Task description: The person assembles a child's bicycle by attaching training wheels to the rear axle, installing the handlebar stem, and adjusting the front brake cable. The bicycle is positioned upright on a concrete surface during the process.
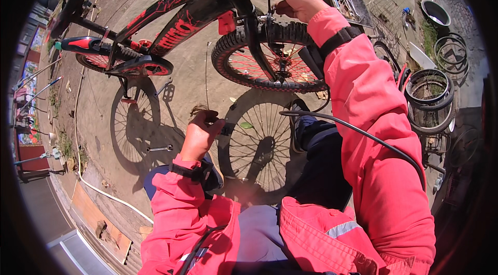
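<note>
A black and red bicycle (pixel 199 10) leans across the far left. Its front wheel (pixel 233 67), with red spokes and a knobby tyre, stands in front of me. My right hand (pixel 301 1) is over the top of this wheel, fingers apart, beside the brake parts (pixel 267 18) at the fork. A thin dark upright piece (pixel 269 1) stands at its fingertips; whether they touch it is unclear. Lower left, above the ground, my left hand (pixel 199 132) is closed, fingers curled together. Something small and dark shows at its fingertips, too unclear to name.
A combination wrench (pixel 160 148) lies on the ground left of my left hand, and another wrench (pixel 164 87) farther off. Far right are a tool tray (pixel 346 3), a dark basin (pixel 436 12) and loose tyres (pixel 428 88). A pale hose (pixel 106 192) runs along the left.
</note>
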The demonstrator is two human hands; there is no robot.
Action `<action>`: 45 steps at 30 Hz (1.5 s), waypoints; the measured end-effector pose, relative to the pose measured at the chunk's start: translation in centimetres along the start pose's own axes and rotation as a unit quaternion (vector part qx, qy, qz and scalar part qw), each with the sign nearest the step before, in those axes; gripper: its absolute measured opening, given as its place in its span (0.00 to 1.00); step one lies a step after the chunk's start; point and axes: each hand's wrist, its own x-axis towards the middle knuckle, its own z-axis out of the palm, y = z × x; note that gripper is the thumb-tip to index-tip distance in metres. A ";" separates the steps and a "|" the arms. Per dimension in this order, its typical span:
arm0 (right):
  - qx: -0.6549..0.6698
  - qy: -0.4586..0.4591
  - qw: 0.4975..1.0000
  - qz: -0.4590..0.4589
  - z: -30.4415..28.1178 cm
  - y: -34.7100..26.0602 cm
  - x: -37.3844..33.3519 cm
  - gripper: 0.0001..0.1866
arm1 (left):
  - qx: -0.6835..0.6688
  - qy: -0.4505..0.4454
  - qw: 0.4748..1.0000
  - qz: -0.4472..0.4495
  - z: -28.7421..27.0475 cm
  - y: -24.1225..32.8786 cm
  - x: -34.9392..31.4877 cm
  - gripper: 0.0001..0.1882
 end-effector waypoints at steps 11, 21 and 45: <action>-0.052 -0.017 0.998 0.006 0.0 0.1 -1.6 0.49 | -0.012 -0.007 1.000 0.007 -0.2 0.0 -0.2 0.24; -0.143 -0.032 0.989 -0.011 -0.6 0.4 -1.4 0.58 | -0.021 -0.001 1.000 -0.006 -0.8 1.1 -0.8 0.24; -0.157 0.202 0.912 -0.320 0.8 5.6 -13.7 0.34 | -0.364 0.003 0.931 -0.009 -0.3 12.1 12.7 0.13</action>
